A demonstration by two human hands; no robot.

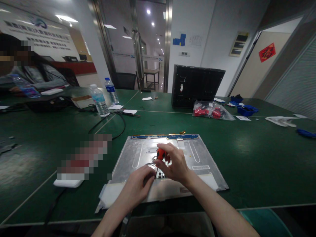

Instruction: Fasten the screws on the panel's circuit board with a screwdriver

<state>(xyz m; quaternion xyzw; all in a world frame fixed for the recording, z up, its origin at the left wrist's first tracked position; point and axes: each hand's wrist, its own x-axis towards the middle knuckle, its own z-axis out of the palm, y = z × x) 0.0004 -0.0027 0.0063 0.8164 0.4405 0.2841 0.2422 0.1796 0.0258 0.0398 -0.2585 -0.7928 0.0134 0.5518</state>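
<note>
At far left, a co-worker (41, 74) sits across the green table (247, 148). Nearer stand two water bottles, a clear one (99, 101) and one with a dark blue label (112, 91); in front of them lies a white-ended object (70, 181) (mostly pixelated, so I can't say what).

The left hand (138, 182) comes in from the lower left, forearm slanting up, back of the hand uppermost, fingers curled and thumb drawn near the forefinger. Whether anything is pinched there I cannot tell; a thin dark cable (148, 163) loops just beside the fingertips.

Both hands are over a silvery flat panel (197, 156), lying on the table with a blue circuit strip (163, 137) along its far edge. Above its middle, a red and black screwdriver (161, 154) stands roughly upright, shaft down beside the left fingertips.

The right hand (176, 161) grips its handle between thumb and fingers, wrist bent, forearm running back to the lower right. Beyond, a black monitor housing (197, 84) stands behind a clear bag of red items (213, 110); farther right are blue items (247, 109).
</note>
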